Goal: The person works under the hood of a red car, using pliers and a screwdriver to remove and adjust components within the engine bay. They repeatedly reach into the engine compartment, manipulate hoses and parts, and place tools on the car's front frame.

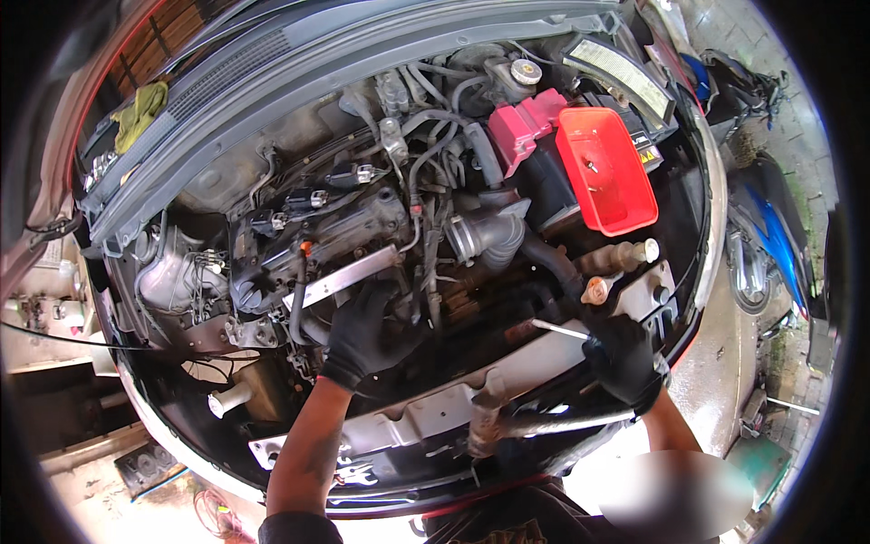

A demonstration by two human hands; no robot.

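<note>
bare forearms (308, 453), ending in black gloves (349, 358): right hand (623, 358) closed around a slim pale-shafted tool (560, 329) above the metal crossmember (435, 400), angled inward, seemingly for reach; left hand (367, 328) just below a flat silver strip (340, 279), grip impossible to tell. glossy red plastic tray (625, 201), rectangular, beside a pink cover (526, 131), presumably corralling small metal pieces (591, 167).
</note>
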